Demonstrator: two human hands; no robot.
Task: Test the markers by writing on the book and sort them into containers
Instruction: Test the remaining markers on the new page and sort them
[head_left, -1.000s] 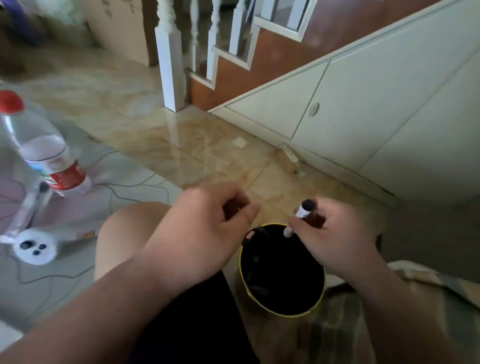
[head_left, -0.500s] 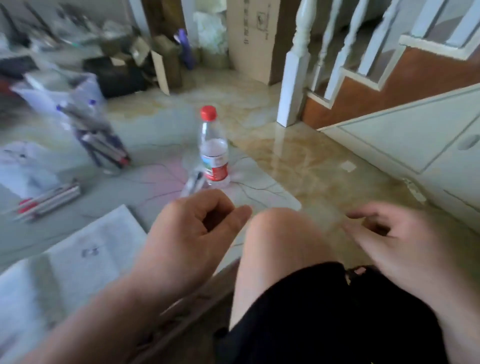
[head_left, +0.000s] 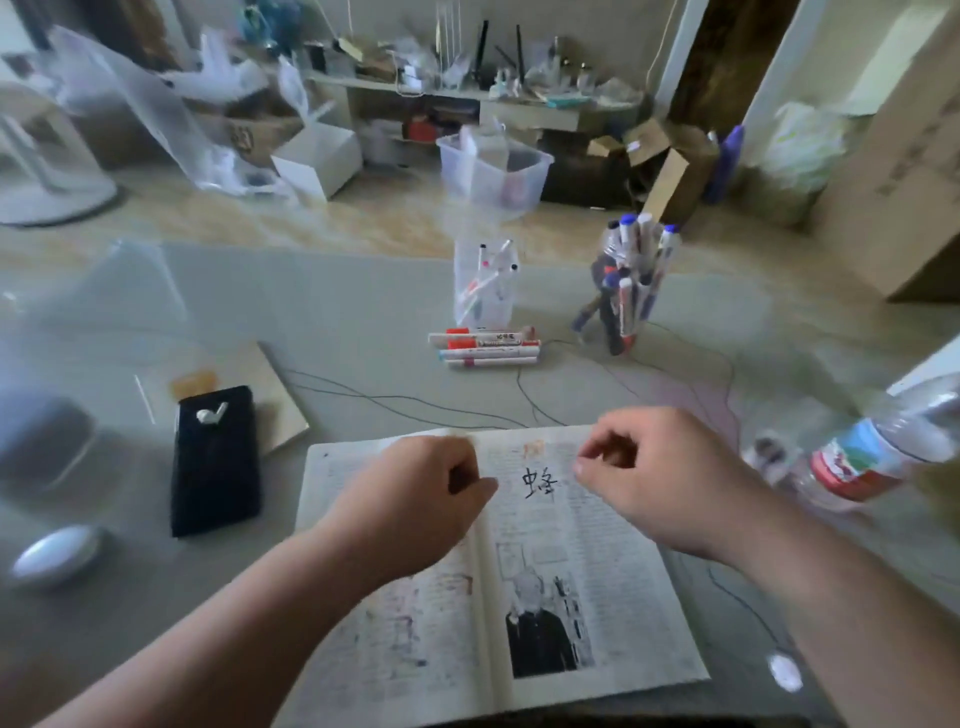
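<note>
Partly cut off at the lower edge, open book (head_left: 618, 603) lies under both hands. Left hand (head_left: 415, 499) and right hand (head_left: 660, 483) curled above its top half, nothing visible in either. Beyond, centre frame: loose markers (head_left: 485, 348) lying flat, clear cup (head_left: 485, 286), marker jar (head_left: 628, 291). Bottle (head_left: 872, 457) at right edge blurred.

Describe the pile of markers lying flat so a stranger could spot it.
On the grey table, look past the far edge of the open book. Just in front of the clear square holder lies the pile of markers. Unlike those standing in that holder and the crowded holder to its right, these lie flat, stacked side by side, red-banded.
</note>
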